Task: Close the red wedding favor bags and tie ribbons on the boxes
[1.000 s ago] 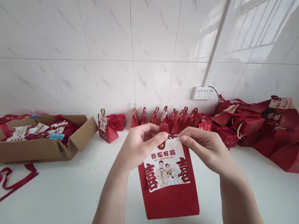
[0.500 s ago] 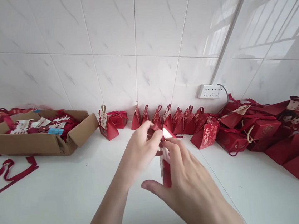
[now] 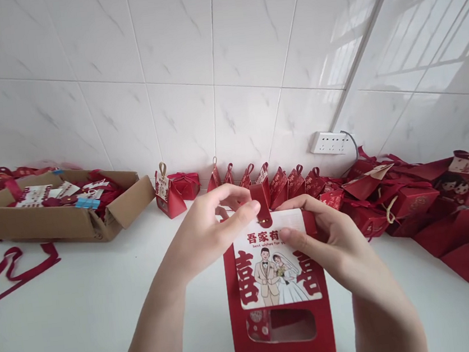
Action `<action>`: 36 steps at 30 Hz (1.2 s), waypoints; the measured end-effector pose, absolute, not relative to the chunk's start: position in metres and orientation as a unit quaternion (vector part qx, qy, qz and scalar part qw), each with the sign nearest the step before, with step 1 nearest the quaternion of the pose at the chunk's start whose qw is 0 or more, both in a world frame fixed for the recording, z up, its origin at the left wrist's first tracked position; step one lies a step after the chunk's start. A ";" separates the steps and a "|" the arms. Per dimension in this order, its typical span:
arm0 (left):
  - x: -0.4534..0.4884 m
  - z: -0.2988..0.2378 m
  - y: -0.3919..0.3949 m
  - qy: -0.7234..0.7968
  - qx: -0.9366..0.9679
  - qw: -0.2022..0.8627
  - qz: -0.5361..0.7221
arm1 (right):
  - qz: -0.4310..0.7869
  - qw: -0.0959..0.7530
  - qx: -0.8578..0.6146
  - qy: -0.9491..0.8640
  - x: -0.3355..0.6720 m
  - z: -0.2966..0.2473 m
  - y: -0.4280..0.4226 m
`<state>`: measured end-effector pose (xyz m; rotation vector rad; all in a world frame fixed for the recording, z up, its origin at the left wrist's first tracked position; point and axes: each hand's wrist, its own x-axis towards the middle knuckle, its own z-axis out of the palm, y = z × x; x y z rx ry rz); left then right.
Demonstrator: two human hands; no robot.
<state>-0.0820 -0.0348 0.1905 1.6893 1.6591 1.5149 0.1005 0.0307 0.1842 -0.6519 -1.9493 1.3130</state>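
Observation:
Upright in front of me is a red gift box [image 3: 240,333] with a clear window low on its front. A white card [image 3: 254,295] printed with a bridal couple and red characters lies against its upper face. At the top, a red strap [image 3: 261,201] folds down over the card. My left hand [image 3: 218,217] pinches this strap between thumb and fingers. My right hand [image 3: 330,238] grips the box's upper right edge, thumb on the card and fingers behind. Through the window, a small red patterned item [image 3: 259,326] shows inside.
Along the tiled wall stand several small red boxes [image 3: 279,188]. At left, a cardboard box [image 3: 53,222] holds cards and ribbons, with a loose red ribbon [image 3: 17,274] before it. More red boxes [image 3: 415,200] pile up at right, near a power strip [image 3: 331,142].
The gift box has turned so that its card and window face me. My left thumb now presses on the strap, and my right hand has shifted right onto the box's edge.

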 end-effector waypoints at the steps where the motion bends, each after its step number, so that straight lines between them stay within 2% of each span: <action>1: -0.080 0.190 -0.034 0.571 0.598 0.187 0.531 | 0.514 0.344 -0.248 -0.746 0.101 0.184 0.030; 3: -0.075 0.190 -0.031 0.555 0.596 0.202 0.544 | 0.520 0.342 -0.242 -0.744 0.101 0.184 0.029; 9: -0.056 0.191 -0.032 0.542 0.567 0.157 0.600 | 0.483 0.349 -0.242 -0.766 0.099 0.184 0.027; 18: -0.045 0.190 -0.036 0.545 0.554 0.086 0.624 | 0.401 0.436 -0.293 -0.750 0.095 0.184 0.021; 27: -0.040 0.183 -0.032 0.556 0.556 0.051 0.616 | 0.359 0.431 -0.298 -0.772 0.096 0.186 0.024; 31: -0.040 0.184 -0.032 0.552 0.563 0.036 0.614 | 0.320 0.461 -0.272 -0.781 0.096 0.186 0.026; 36: -0.046 0.188 -0.030 0.523 0.572 0.103 0.623 | 0.404 0.457 -0.272 -0.745 0.095 0.182 0.028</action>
